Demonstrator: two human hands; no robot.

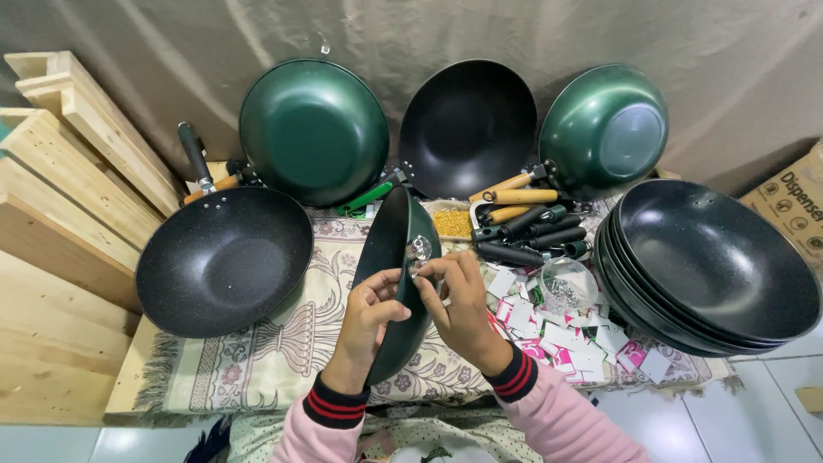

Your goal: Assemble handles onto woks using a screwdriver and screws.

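Note:
I hold a dark green wok point(387, 257) on edge over the patterned cloth, its rim facing me. My left hand point(370, 319) grips the wok's rim from the left. My right hand point(459, 300) pinches a small shiny metal bracket point(420, 250) against the wok's outer side. Both wrists wear pink sleeves with dark red-striped cuffs.
A black wok with a handle point(225, 261) lies at the left. Three woks point(314, 130) lean on the back wall. A stack of black woks point(711, 266) sits at the right. Loose handles point(523, 225), a tray of yellow bits point(452, 223), a bag of screws point(566, 288), paper tags point(557, 339) and wooden planks point(51, 214) surround me.

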